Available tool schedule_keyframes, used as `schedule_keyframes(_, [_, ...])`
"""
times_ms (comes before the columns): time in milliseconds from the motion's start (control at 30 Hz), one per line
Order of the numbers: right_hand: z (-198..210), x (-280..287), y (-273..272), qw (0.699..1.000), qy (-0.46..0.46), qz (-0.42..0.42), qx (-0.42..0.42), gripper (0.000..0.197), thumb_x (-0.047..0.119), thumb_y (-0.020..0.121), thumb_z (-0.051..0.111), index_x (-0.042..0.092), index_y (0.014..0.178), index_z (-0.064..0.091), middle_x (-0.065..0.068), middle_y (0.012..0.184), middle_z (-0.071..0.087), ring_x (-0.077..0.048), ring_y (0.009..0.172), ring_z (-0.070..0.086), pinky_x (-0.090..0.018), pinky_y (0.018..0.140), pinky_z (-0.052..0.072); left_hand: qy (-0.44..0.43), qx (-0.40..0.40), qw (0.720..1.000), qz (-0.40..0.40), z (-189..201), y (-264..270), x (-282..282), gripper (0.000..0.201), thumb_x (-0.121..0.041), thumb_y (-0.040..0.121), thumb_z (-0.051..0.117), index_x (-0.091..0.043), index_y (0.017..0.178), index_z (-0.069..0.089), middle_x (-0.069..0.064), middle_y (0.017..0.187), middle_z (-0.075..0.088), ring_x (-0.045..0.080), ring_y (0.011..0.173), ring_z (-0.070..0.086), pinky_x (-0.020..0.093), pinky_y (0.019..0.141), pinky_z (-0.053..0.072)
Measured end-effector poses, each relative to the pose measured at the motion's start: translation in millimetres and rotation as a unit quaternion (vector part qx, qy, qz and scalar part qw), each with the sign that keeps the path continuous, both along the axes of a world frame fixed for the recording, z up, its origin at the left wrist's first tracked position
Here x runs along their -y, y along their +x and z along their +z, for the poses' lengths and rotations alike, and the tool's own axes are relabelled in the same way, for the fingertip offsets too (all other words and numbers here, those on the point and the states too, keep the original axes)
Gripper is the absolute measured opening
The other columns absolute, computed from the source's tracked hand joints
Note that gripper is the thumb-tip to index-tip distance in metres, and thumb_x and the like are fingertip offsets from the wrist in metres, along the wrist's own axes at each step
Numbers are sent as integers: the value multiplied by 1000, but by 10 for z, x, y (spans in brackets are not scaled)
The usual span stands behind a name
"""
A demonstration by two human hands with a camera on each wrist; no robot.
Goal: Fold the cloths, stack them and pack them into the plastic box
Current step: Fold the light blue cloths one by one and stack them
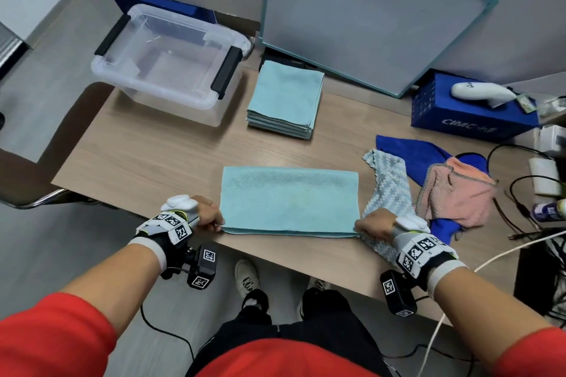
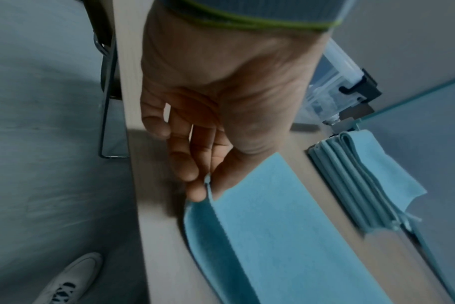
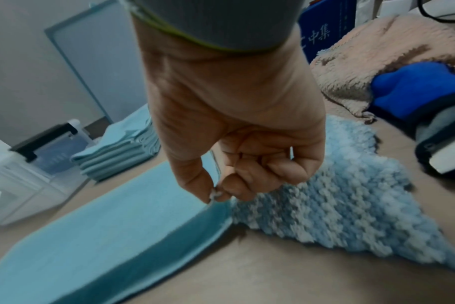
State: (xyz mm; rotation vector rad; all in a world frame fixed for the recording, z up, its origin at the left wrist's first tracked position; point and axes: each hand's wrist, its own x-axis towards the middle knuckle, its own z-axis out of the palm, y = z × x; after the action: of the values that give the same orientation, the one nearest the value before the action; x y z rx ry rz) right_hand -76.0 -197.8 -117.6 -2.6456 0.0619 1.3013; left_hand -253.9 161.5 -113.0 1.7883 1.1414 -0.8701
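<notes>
Our left hand (image 1: 208, 214) and right hand (image 1: 374, 225) each pinch a near corner of the half-folded cloth (image 1: 289, 199), with the stack (image 1: 284, 98) and box (image 1: 165, 58) beyond.

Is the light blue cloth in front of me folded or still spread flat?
Folded once. The light blue cloth shows two layers along its near edge, each corner pinched by the left hand and right hand.

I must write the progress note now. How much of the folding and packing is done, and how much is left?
Done: a stack of folded teal cloths sits beside the plastic box.

In hand: the left hand and right hand pinch the near corners of a teal cloth, folded in half.

Left: the patterned cloth, pink cloth and blue cloth lie unfolded; the box looks empty, so packing has not begun.
</notes>
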Motion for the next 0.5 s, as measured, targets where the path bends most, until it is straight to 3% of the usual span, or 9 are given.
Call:
schedule_keyframes(67, [-36,-3,-19,1000,-12,14,-14,17,28,69,72,11,69,67,-12,76,69,-20,61,52,-25,60,40,3,-29,999,-19,-44,-21,41,20,-12,76,77,-6,61,65,6,52,61,12,33,45,13,37,33])
schedule_keyframes(167, [24,-37,-7,999,-13,6,-47,27,24,78,73,7,99,69,-15,101,67,-21,79,53,-21,60,41,41,-81,991,-94,-19,38,42,32,-40,71,81,-11,68,67,4,59,61,18,50,51,20,54,38])
schedule_keyframes(233, [76,-87,38,1000,5,8,-7,25,28,79,73,7,92,68,-11,90,65,-22,77,54,-23,64,43,91,-51,990,-99,-14,104,-31,43,-53,70,77,-13,68,62,4,66,59,21,62,53,25,61,39])
schedule_keyframes(300, [61,-183,84,995,86,-41,41,20,31,79,72,12,74,67,-5,73,65,-23,71,59,-31,70,50,135,49,989,-19,-42,163,-110,39,-50,70,77,-17,72,57,1,69,60,25,68,58,29,64,43])
schedule_keyframes(333, [38,-252,117,987,135,-66,61,19,31,82,71,14,73,69,-3,72,68,-24,71,62,-33,73,52,155,101,982,24,-84,220,-144,36,-47,69,77,-19,79,56,0,75,63,26,74,61,31,68,46])
schedule_keyframes(400, [-2,-410,148,971,211,-88,73,11,25,86,68,15,84,72,-4,82,73,-23,76,67,-33,75,55,169,159,971,64,-136,319,-161,48,-41,67,79,-21,104,55,2,101,66,25,88,63,34,80,51])
schedule_keyframes(467, [-27,-543,163,959,261,-99,53,11,18,88,67,15,98,70,-6,92,73,-20,80,67,-26,67,53,169,184,967,53,-151,444,-119,71,-38,68,81,-19,127,48,6,124,55,26,102,60,35,89,50])
schedule_keyframes(500, [-87,-594,175,958,266,-95,41,14,18,87,67,17,101,68,-5,93,72,-20,81,66,-25,66,51,177,176,968,27,-150,506,-96,76,-39,66,81,-21,131,46,8,127,47,28,105,57,36,92,49])
